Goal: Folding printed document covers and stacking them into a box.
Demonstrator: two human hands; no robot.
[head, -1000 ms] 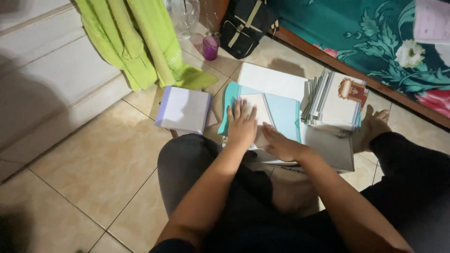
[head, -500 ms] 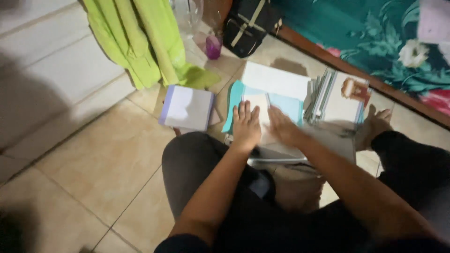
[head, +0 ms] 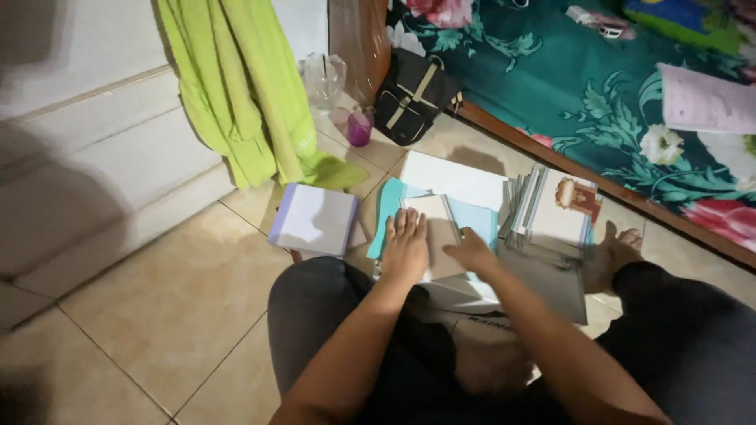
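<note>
I sit on a tiled floor with books and papers spread before my knees. My left hand (head: 405, 248) lies flat, fingers together, on the left part of a pale beige booklet (head: 439, 230). My right hand (head: 471, 254) rests on the booklet's right lower edge; whether it pinches the paper is hard to tell. The booklet sits on a light blue folder (head: 475, 218) over a teal cover (head: 387, 212). A white sheet (head: 457, 179) lies just beyond.
A lilac-edged white book (head: 315, 220) lies left of the pile. A stack of books with a picture cover (head: 559, 208) stands right, by my bare foot (head: 614, 253). Green cloth (head: 244, 94), a purple cup (head: 360, 127), a black bag (head: 413, 94) and a floral bed (head: 630, 94) lie beyond.
My view has shifted a little closer. My right hand has slid up the booklet toward my left hand. The left hand has stayed pressed on the booklet.
</note>
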